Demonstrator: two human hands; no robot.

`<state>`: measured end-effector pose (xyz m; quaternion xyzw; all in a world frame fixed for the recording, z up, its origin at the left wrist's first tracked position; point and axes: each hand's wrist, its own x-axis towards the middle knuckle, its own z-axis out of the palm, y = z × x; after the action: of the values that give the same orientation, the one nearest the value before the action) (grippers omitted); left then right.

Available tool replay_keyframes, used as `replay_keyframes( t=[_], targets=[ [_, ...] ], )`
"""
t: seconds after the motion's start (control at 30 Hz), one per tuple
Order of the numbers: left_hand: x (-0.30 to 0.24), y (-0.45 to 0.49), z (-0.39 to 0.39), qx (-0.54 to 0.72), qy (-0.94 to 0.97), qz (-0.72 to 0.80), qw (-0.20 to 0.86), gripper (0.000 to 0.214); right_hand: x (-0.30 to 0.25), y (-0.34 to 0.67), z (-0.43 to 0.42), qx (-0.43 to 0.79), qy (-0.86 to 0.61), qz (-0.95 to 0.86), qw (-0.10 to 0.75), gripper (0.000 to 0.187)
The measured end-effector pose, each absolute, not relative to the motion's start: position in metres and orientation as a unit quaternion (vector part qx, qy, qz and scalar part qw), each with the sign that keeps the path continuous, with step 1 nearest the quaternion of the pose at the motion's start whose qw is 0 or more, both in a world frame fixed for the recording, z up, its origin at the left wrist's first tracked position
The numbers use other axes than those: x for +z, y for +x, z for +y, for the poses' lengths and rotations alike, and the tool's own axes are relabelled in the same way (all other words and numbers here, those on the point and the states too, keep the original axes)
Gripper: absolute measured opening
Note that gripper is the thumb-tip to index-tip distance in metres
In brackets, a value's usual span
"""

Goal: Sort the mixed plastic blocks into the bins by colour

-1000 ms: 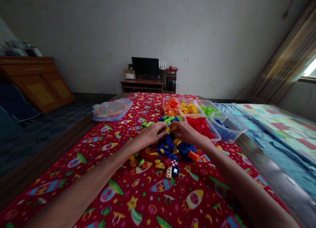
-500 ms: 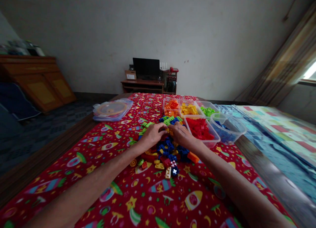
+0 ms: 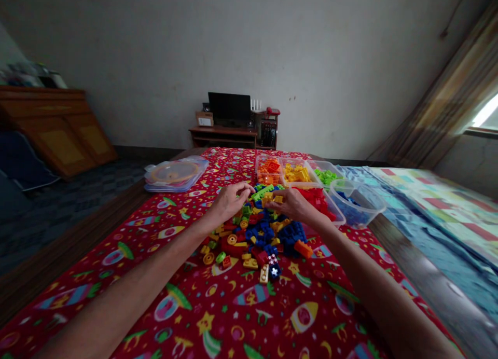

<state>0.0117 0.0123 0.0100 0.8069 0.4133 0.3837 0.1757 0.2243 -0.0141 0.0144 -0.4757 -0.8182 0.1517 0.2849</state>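
- Pinching a yellow toy brick (image 3: 277,198) w/ fingertips of R hand (image 3: 290,202), just above far R part of the pile of toy bricks (image 3: 259,232).
- Seeing another yellow brick (image 3: 267,198) just L of R fingertips; can't tell if touched.
- Holding L hand (image 3: 229,201) at far L edge of pile, palm down, fingers bent toward thumb; too small to tell if gripping a pc.
- Lying mixed in mid-bench: light-green bricks (image 3: 263,191) far side, blue bricks (image 3: 291,236) R, round yellow pc (image 3: 209,258) L.
- Lying loose along near edge of pile: small red brick (image 3: 226,261), cream brick (image 3: 264,274), dark-blue brick (image 3: 274,271) w/ white star mark; at near R, orange brick (image 3: 303,249).
- Standing far R of pile, sorted by colour: clear tubs w/ orange (image 3: 270,167), yellow (image 3: 296,173) & green pcs (image 3: 327,176); nearer, red tub (image 3: 335,224) partly behind R wrist, plus blue-pc tub (image 3: 365,215) to its R.
- Stacked far L on bench (image 3: 404,252): clear lids (image 3: 171,173).
- Spread under all: red rocket-print cloth (image 3: 249,322).
- Visible beyond far end: black monitor (image 3: 229,109), carton (image 3: 204,119) on its L.
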Motion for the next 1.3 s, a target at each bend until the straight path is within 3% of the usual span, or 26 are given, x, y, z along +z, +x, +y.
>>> replay_keyframes(
  t=[0.2, 0.43, 0.57, 0.67, 0.83, 1.0, 1.17, 1.3],
  targets=[
    [0.011, 0.010, 0.012, 0.380, 0.800, 0.418, 0.203, 0.031, 0.018, 0.221, -0.020, 0.264, -0.490, -0.790, 0.258, 0.039],
    [0.018, 0.009, 0.011, 0.383, 0.796, 0.410, 0.226, 0.030, 0.046, 0.250, 0.012, 0.060, -0.571, -0.759, 0.307, 0.033],
    [0.018, 0.006, 0.012, 0.384, 0.795, 0.412, 0.227, 0.031, 0.069, 0.276, 0.057, 0.012, -0.683, -0.683, 0.260, 0.031],
    [0.016, 0.003, 0.016, 0.379, 0.798, 0.411, 0.226, 0.032, 0.072, 0.285, 0.075, 0.042, -0.707, -0.653, 0.268, 0.036],
    [0.013, -0.002, 0.022, 0.378, 0.801, 0.401, 0.234, 0.032, 0.060, 0.286, 0.058, 0.215, -0.615, -0.628, 0.426, 0.033],
    [0.014, -0.005, 0.023, 0.357, 0.822, 0.405, 0.180, 0.028, 0.058, 0.294, 0.039, 0.381, -0.547, -0.624, 0.408, 0.024],
    [0.018, -0.002, 0.017, 0.335, 0.847, 0.385, 0.150, 0.028, 0.063, 0.304, 0.065, 0.334, -0.613, -0.625, 0.349, 0.019],
    [0.020, -0.003, 0.016, 0.331, 0.856, 0.372, 0.138, 0.027, 0.074, 0.300, 0.099, 0.274, -0.653, -0.606, 0.362, 0.013]
  ],
)
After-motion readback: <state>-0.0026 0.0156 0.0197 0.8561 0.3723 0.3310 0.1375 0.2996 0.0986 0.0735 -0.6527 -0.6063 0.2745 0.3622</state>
